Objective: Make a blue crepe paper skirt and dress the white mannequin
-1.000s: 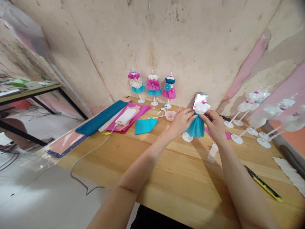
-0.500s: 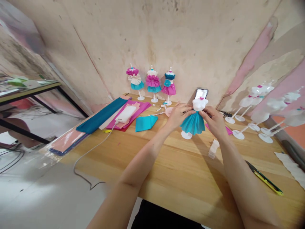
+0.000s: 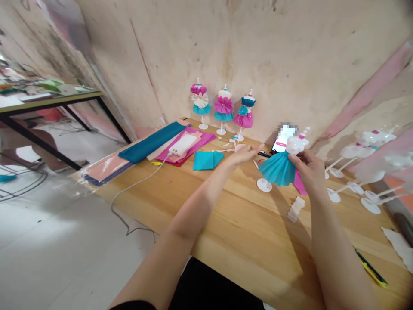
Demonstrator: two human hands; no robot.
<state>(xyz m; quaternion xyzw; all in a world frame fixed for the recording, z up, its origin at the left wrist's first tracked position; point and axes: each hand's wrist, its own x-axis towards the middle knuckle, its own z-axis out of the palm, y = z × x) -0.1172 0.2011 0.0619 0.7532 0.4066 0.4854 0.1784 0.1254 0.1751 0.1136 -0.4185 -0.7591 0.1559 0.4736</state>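
Note:
My right hand [image 3: 309,168] is closed round the waist of a small white mannequin [image 3: 297,144], which tilts to the right. A pleated teal paper skirt [image 3: 277,168] hangs round its lower part, above a round white base [image 3: 264,185]. Off to the left, my left hand [image 3: 243,156] is stretched out low over the tabletop, fingers extended. Its fingertips are close to a small dark object [image 3: 265,153] that I cannot make out. A lit phone [image 3: 284,137] leans behind the skirt.
Three dressed mannequins [image 3: 223,105] line the wall. Teal paper squares [image 3: 208,160], a white power bank [image 3: 185,144] and coloured paper [image 3: 151,141] lie left. A folded white strip [image 3: 296,209] and a yellow-green cutter [image 3: 371,268] lie right, near several bare mannequins [image 3: 376,140].
My left hand has let go of the skirt and moved left, toward the small items on the table. The mannequin, held by my right hand alone, now tilts right. The view has shifted.

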